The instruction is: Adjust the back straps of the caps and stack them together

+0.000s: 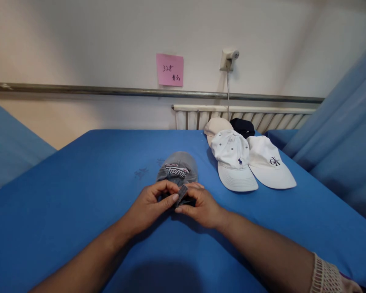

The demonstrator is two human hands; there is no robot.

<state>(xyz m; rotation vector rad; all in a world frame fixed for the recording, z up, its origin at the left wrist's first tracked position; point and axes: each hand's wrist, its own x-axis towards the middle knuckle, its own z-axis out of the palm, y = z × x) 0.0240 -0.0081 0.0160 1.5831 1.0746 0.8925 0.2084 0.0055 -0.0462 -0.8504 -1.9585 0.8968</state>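
Observation:
A grey baseball cap (175,169) with white lettering lies on the blue-covered table, its brim pointing away from me. At its near edge, the back strap (181,195) sticks up between my hands. My left hand (154,199) pinches the strap from the left between thumb and fingers. From the right, my right hand (201,205) is closed on the strap and the cap's back edge, with some fingers hidden behind the fabric. How the strap is fastened cannot be made out.
To the right lie a white cap with a small dark logo (232,152), a white cap with black letters (266,160), a beige cap (216,126) and a dark cap (243,126). Behind the table (64,183) are a radiator (262,116) and a pipe (110,90). Blue curtains (347,122) hang at the sides.

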